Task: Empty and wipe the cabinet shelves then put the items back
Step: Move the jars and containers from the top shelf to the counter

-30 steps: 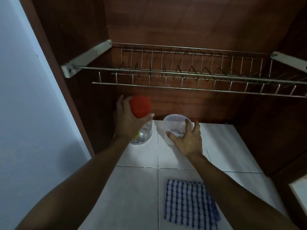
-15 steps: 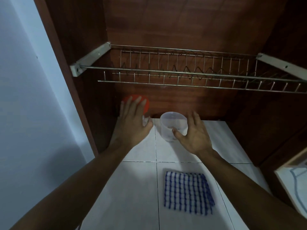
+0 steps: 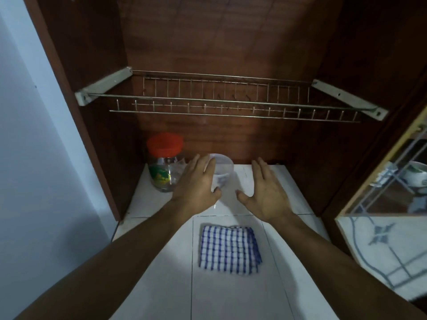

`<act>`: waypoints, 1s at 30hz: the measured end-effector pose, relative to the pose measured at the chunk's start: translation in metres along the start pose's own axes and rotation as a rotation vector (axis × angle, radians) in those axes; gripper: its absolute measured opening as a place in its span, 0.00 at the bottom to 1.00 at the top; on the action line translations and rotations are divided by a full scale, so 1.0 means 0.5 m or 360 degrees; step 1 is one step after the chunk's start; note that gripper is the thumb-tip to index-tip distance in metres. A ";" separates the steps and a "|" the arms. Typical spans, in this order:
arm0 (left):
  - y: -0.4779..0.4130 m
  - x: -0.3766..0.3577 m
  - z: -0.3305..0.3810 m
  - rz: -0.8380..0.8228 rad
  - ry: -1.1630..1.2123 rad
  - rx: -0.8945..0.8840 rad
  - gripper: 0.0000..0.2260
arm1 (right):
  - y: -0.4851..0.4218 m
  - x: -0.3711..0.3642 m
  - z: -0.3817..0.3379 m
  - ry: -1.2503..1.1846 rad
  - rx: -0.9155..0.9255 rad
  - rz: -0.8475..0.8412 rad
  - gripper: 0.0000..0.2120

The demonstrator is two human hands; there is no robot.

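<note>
Left hand [image 3: 196, 183] and right hand [image 3: 265, 192] hovering, fingers straight, gripping nothing, flanking clear cup [image 3: 223, 168]; red-lidded jar [image 3: 164, 166] sitting at cup's 9 o'clock.

Glossy tiled shelf [image 3: 277, 181], metal wire rack [image 3: 231, 102], woven checked cloth [image 3: 230, 249], dark wood cabinet [image 3: 208, 42].

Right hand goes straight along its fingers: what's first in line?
Likely the cabinet's back wall. The right hand points past the tub, which sits to its left; nothing else shows in that line, though depth is unclear.
</note>
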State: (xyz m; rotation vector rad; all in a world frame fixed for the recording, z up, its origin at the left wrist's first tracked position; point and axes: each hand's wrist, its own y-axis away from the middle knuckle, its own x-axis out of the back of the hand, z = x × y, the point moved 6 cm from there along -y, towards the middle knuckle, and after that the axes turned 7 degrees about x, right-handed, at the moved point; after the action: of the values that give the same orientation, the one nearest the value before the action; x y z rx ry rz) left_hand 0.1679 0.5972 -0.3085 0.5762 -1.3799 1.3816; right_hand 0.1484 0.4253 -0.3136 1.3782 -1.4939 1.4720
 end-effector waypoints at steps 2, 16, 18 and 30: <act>0.013 -0.006 0.016 -0.0036 0.0023 0.0002 0.37 | 0.020 0.002 -0.001 -0.0010 0.0036 -0.0035 0.43; 0.113 0.031 0.058 -0.0100 0.0149 0.0062 0.36 | 0.130 0.050 -0.020 -0.0112 0.0023 -0.0067 0.42; 0.123 0.047 0.059 -0.0089 0.0155 0.0051 0.35 | 0.143 0.060 -0.028 -0.0098 -0.0009 -0.0053 0.42; 0.228 0.122 0.067 -0.0071 0.0189 0.0016 0.33 | 0.263 0.096 -0.067 -0.0025 -0.0129 -0.0054 0.42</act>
State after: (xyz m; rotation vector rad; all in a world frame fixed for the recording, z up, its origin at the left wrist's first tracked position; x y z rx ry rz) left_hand 0.0361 0.6113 -0.2944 0.5201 -1.2588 1.3656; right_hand 0.0048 0.4234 -0.3029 1.3635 -1.5158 1.3680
